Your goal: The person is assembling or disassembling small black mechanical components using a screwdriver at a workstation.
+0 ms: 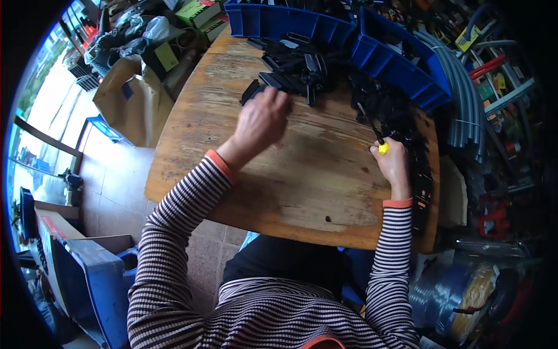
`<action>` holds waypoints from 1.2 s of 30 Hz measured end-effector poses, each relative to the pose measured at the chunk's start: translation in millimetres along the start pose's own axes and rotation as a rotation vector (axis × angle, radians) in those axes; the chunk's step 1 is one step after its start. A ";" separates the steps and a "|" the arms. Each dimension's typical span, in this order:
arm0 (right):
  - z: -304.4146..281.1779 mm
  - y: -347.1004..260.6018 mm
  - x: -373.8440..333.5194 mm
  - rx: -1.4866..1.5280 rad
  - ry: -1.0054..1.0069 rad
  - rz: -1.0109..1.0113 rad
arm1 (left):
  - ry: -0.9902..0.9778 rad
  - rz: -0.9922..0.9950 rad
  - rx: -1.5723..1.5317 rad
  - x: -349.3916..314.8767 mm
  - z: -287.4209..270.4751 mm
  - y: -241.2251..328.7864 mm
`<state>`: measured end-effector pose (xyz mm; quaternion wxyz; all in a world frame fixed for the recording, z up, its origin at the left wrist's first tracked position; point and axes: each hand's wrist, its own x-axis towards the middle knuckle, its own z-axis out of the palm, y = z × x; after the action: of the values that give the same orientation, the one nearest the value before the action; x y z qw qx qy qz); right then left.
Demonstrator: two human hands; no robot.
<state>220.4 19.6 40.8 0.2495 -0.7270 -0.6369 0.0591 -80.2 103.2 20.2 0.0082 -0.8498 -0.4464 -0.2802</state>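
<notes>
My left hand [264, 119] is over the table's far left part, its fingers bent toward a pile of black plastic parts [290, 81]. The hand is smeared by motion, and its fingertips hide whatever they may touch. One flat black piece [251, 91] lies just beyond the fingers. On the right, my right hand [393, 160] is wrapped round a screwdriver [378, 136] with a yellow and black handle. Its dark shaft slants up and away to the left, apart from the pile. More black parts [386, 104] lie close beyond the right hand.
The worn wooden table [314, 192] has a small dark bit [328, 219] near its front edge. Blue bins [285, 22] line the far side, another blue bin [401, 64] at the far right. Grey hoses [459, 93] stand beyond, and a brown paper bag [131, 99] sits left.
</notes>
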 end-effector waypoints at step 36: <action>22.8 -30.3 -6.3 0.297 -0.028 -0.511 | -0.206 0.719 -0.232 -28.8 23.7 82.6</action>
<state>182.9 22.1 32.8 0.3513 -0.4976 -0.7871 0.0969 -18.9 38.1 5.8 -0.0352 -0.9710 -0.0839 -0.2211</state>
